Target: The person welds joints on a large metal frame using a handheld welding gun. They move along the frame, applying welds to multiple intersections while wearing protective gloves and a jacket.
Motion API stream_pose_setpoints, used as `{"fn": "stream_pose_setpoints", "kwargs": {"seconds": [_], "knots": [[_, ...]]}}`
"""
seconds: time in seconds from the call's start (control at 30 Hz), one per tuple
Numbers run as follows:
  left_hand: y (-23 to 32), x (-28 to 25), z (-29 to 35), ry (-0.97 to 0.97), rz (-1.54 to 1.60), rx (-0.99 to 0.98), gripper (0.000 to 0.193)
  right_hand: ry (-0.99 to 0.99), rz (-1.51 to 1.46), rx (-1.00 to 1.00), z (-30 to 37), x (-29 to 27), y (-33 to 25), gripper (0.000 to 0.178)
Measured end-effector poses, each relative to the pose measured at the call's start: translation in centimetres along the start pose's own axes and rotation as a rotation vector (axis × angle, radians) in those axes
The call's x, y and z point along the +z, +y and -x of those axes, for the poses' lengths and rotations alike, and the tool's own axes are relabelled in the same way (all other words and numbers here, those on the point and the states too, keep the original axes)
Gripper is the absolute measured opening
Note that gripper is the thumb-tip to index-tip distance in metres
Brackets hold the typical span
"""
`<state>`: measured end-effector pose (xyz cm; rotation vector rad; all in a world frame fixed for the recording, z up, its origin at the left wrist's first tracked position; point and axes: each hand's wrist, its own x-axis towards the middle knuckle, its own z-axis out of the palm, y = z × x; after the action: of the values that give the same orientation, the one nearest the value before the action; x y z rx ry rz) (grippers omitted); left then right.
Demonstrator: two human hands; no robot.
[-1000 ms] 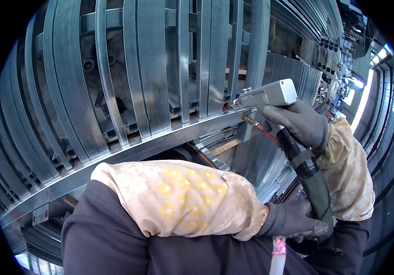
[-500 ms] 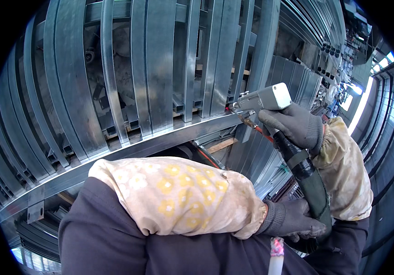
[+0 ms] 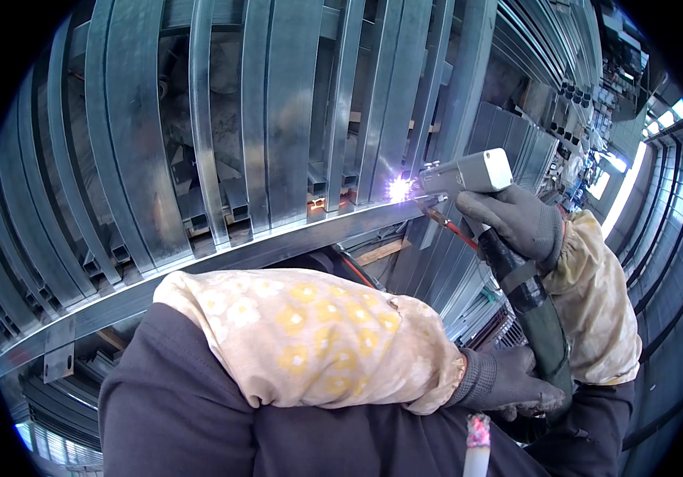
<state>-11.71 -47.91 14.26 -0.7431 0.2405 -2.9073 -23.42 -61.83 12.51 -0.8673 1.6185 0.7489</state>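
One gray-gloved right hand [image 3: 514,225] grips a silver, box-headed metal torch [image 3: 473,172] sparking at rectangular silvery metal tubes [image 3: 278,119], while the gray-gloved left hand [image 3: 512,380] clasps its green-sheathed cable [image 3: 546,342].

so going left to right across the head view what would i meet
Metal tab with holes → narrow metal tube → bright spark → right gloved hand → ribbed panels at the far right.

The right grip [image 3: 516,222], grey-gloved, is raised with fingers wrapped closed, its sleeved forearm [image 3: 600,306] slanting up from the lower right. The left forearm [image 3: 310,342] crosses above the thighs [image 3: 170,381], and the left grip [image 3: 512,383], also gloved, curls below the right.
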Motion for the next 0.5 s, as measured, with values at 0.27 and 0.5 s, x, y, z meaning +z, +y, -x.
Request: {"fn": "stream_pose_setpoints", "kwargs": {"seconds": [0.27,0.5], "knots": [[1.1,0.1,0.7,-0.027,-0.075,-0.039,0.024,0.062,0.034,-0.069,-0.1,0.5,0.9,0.047],[0.6,0.1,0.6,-0.022,-0.041,0.031,0.023,-0.001,0.017,-0.077,-0.3,0.1,1.1,0.048]]}}
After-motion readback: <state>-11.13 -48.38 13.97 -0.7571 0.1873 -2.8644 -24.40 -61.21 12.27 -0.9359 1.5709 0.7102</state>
